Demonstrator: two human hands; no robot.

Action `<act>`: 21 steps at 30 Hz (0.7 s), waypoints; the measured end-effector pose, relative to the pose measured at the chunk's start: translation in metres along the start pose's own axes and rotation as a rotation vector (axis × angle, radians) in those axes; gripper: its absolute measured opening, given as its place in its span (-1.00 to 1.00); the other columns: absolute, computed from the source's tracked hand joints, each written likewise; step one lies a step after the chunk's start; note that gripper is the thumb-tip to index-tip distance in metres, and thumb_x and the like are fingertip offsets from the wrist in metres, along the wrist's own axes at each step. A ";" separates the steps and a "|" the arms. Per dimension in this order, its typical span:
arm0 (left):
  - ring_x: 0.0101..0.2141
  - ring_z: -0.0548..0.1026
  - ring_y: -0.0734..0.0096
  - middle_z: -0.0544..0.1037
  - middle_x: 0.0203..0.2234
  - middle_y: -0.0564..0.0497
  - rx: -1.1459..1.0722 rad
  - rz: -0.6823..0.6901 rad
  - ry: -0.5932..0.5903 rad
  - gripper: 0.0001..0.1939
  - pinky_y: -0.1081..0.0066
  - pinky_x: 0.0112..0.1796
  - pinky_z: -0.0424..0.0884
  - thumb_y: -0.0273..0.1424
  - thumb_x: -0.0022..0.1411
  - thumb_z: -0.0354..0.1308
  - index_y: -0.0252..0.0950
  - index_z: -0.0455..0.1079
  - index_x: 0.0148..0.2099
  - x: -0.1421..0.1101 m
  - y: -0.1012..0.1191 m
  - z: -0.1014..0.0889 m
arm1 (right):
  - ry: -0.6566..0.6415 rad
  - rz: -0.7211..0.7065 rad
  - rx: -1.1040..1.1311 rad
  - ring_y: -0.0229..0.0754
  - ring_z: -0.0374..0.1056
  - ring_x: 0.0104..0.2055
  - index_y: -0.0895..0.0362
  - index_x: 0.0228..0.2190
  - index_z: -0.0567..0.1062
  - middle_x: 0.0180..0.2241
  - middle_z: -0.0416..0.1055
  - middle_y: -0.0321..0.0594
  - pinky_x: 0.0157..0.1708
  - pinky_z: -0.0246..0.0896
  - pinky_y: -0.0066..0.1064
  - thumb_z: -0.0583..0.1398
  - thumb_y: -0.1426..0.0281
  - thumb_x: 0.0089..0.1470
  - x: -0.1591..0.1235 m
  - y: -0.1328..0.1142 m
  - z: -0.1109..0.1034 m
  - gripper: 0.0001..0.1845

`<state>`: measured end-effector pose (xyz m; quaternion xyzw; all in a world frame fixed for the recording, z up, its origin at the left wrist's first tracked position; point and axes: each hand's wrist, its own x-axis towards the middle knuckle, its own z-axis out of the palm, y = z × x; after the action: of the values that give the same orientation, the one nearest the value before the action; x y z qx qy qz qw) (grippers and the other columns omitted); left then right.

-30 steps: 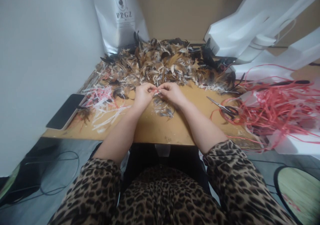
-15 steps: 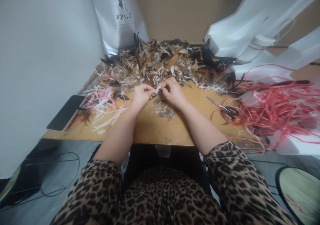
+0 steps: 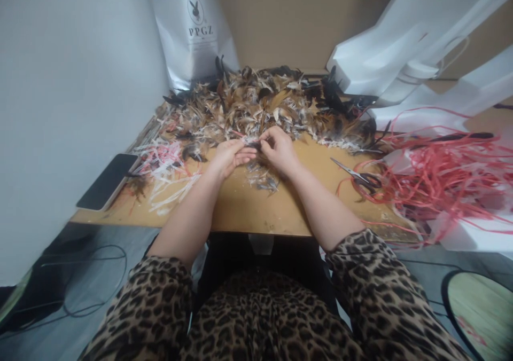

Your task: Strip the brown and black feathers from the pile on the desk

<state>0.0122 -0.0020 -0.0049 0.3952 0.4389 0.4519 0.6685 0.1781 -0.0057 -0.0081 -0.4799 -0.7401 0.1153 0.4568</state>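
Observation:
My left hand (image 3: 230,155) and my right hand (image 3: 280,148) meet over the middle of a small wooden table (image 3: 248,206). Both pinch a small bundle of feathers (image 3: 253,144) between their fingertips, with a thin pink strip at it. A big heap of brown, black and white feathers (image 3: 264,102) lies just behind the hands. A few loose feathers (image 3: 262,178) lie on the wood under my wrists.
Scissors (image 3: 358,175) lie to the right, beside a tangle of red cord (image 3: 441,169). White and pink strips (image 3: 166,166) and a dark phone (image 3: 107,180) sit on the left. A silver bag (image 3: 196,30) stands at the back, white bags (image 3: 404,46) at the right.
My left hand has turned palm-up and its fingers have stretched toward the right hand. My right hand has shifted slightly up and curled over the bundle.

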 end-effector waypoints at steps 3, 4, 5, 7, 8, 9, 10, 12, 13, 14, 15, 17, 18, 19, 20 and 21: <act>-0.52 0.54 0.55 0.58 -0.51 -0.08 -0.061 -0.018 -0.086 -0.87 0.66 -0.51 0.40 -0.46 0.09 0.25 -0.44 0.42 -0.31 -0.002 0.001 -0.001 | -0.047 -0.038 0.030 -0.21 0.24 -0.36 0.12 -0.44 0.40 -0.41 0.38 -0.23 -0.29 0.12 -0.37 0.10 0.46 -0.03 -0.001 -0.003 0.000 -0.93; -0.51 0.54 0.57 0.58 -0.50 -0.07 -0.071 -0.013 -0.105 -0.87 0.67 -0.51 0.40 -0.49 0.06 0.26 -0.44 0.43 -0.31 -0.002 0.002 -0.001 | -0.063 -0.047 0.038 -0.22 0.24 -0.37 0.12 -0.44 0.40 -0.42 0.38 -0.23 -0.30 0.12 -0.37 0.11 0.46 -0.03 -0.002 -0.004 0.000 -0.93; -0.50 0.55 0.57 0.59 -0.49 -0.07 -0.077 -0.009 -0.119 -0.86 0.68 -0.50 0.40 -0.50 0.05 0.27 -0.44 0.43 -0.30 -0.003 0.003 -0.001 | -0.073 -0.052 0.043 -0.23 0.24 -0.38 0.12 -0.44 0.41 -0.43 0.38 -0.24 -0.31 0.12 -0.38 0.11 0.46 -0.03 -0.002 -0.006 -0.001 -0.93; -0.48 0.56 0.54 0.59 -0.46 -0.07 -0.088 -0.002 -0.119 -0.82 0.65 -0.50 0.42 -0.44 0.04 0.29 -0.43 0.43 -0.29 -0.006 0.006 0.000 | -0.075 -0.062 0.044 -0.23 0.24 -0.38 0.12 -0.43 0.42 -0.42 0.39 -0.23 -0.31 0.13 -0.38 0.10 0.46 -0.02 -0.002 -0.009 -0.004 -0.91; -0.48 0.56 0.51 0.59 -0.45 -0.07 -0.096 0.001 -0.109 -0.79 0.63 -0.50 0.43 -0.39 0.05 0.30 -0.41 0.42 -0.29 -0.007 0.008 0.001 | -0.073 -0.073 0.043 -0.23 0.25 -0.37 0.12 -0.42 0.42 -0.41 0.39 -0.23 -0.31 0.13 -0.38 0.10 0.46 -0.01 -0.002 -0.010 -0.005 -0.90; -0.48 0.57 0.49 0.59 -0.45 -0.08 -0.106 0.005 -0.101 -0.75 0.60 -0.49 0.44 -0.33 0.06 0.30 -0.40 0.41 -0.28 -0.009 0.010 0.002 | -0.071 -0.089 0.041 -0.22 0.25 -0.36 0.12 -0.42 0.42 -0.40 0.39 -0.22 -0.30 0.14 -0.38 0.09 0.46 0.00 -0.002 -0.012 -0.007 -0.89; -0.48 0.57 0.48 0.59 -0.44 -0.08 -0.115 0.009 -0.095 -0.72 0.59 -0.49 0.44 -0.28 0.06 0.30 -0.39 0.40 -0.28 -0.010 0.011 0.003 | -0.071 -0.108 0.038 -0.22 0.26 -0.35 0.12 -0.41 0.43 -0.39 0.38 -0.21 -0.29 0.15 -0.38 0.09 0.46 0.01 -0.002 -0.013 -0.009 -0.89; -0.48 0.57 0.48 0.59 -0.44 -0.07 -0.120 0.021 -0.094 -0.68 0.57 -0.48 0.45 -0.24 0.04 0.31 -0.38 0.38 -0.28 -0.011 0.013 0.003 | -0.073 -0.139 0.027 -0.20 0.28 -0.32 0.12 -0.39 0.44 -0.37 0.38 -0.19 -0.27 0.17 -0.37 0.08 0.45 0.03 -0.002 -0.015 -0.011 -0.87; -0.48 0.57 0.49 0.58 -0.44 -0.06 -0.113 0.029 -0.097 -0.68 0.58 -0.48 0.45 -0.26 0.02 0.32 -0.38 0.38 -0.28 -0.012 0.012 0.003 | -0.077 -0.148 0.022 -0.19 0.28 -0.30 0.12 -0.38 0.44 -0.36 0.39 -0.18 -0.26 0.17 -0.37 0.08 0.44 0.04 -0.002 -0.016 -0.012 -0.87; -0.47 0.56 0.50 0.58 -0.44 -0.05 -0.102 0.037 -0.096 -0.68 0.59 -0.47 0.45 -0.29 -0.01 0.34 -0.38 0.38 -0.28 -0.012 0.012 0.002 | -0.082 -0.153 0.019 -0.19 0.29 -0.29 0.11 -0.38 0.45 -0.34 0.40 -0.17 -0.25 0.18 -0.36 0.09 0.44 0.05 -0.002 -0.017 -0.012 -0.87; -0.47 0.56 0.52 0.58 -0.44 -0.04 -0.088 0.044 -0.091 -0.68 0.60 -0.45 0.45 -0.33 -0.04 0.36 -0.38 0.37 -0.28 -0.011 0.010 0.002 | -0.086 -0.156 0.021 -0.18 0.30 -0.27 0.11 -0.37 0.46 -0.32 0.40 -0.17 -0.24 0.19 -0.36 0.09 0.43 0.05 -0.002 -0.017 -0.013 -0.86; -0.46 0.56 0.53 0.59 -0.42 -0.02 -0.067 0.057 -0.062 -0.65 0.60 -0.43 0.44 -0.42 -0.11 0.39 -0.37 0.36 -0.27 -0.009 0.008 0.000 | -0.074 -0.138 0.039 -0.18 0.30 -0.27 0.11 -0.38 0.46 -0.32 0.41 -0.17 -0.23 0.19 -0.36 0.10 0.42 0.05 -0.002 -0.017 -0.012 -0.87; -0.45 0.56 0.53 0.59 -0.41 -0.02 -0.066 0.069 -0.048 -0.64 0.60 -0.43 0.44 -0.44 -0.14 0.40 -0.37 0.36 -0.27 -0.008 0.007 0.000 | -0.055 -0.110 0.058 -0.19 0.30 -0.29 0.11 -0.39 0.47 -0.33 0.42 -0.17 -0.24 0.19 -0.36 0.12 0.41 0.04 -0.002 -0.017 -0.012 -0.88; -0.45 0.56 0.53 0.59 -0.40 -0.01 -0.069 0.082 -0.038 -0.62 0.60 -0.43 0.44 -0.45 -0.16 0.40 -0.36 0.36 -0.26 -0.007 0.006 0.000 | -0.031 -0.060 0.089 -0.20 0.30 -0.31 0.12 -0.40 0.47 -0.36 0.42 -0.19 -0.26 0.19 -0.36 0.13 0.39 0.03 -0.001 -0.017 -0.011 -0.89; -0.45 0.56 0.53 0.59 -0.40 0.00 -0.074 0.097 -0.027 -0.62 0.59 -0.43 0.43 -0.45 -0.17 0.40 -0.35 0.36 -0.26 -0.007 0.006 0.000 | -0.012 0.013 0.138 -0.21 0.30 -0.33 0.13 -0.41 0.47 -0.39 0.42 -0.21 -0.28 0.19 -0.37 0.15 0.35 0.01 0.000 -0.016 -0.010 -0.88; -0.45 0.56 0.54 0.59 -0.40 0.01 -0.078 0.112 -0.016 -0.61 0.59 -0.43 0.43 -0.44 -0.18 0.40 -0.35 0.36 -0.26 -0.006 0.006 0.000 | -0.005 0.103 0.204 -0.23 0.29 -0.37 0.14 -0.43 0.47 -0.42 0.42 -0.23 -0.31 0.19 -0.38 0.17 0.31 0.00 0.001 -0.016 -0.010 -0.85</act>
<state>0.0097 -0.0061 0.0021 0.3963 0.3926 0.5021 0.6608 0.1761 -0.0157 0.0076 -0.4679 -0.6999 0.2148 0.4949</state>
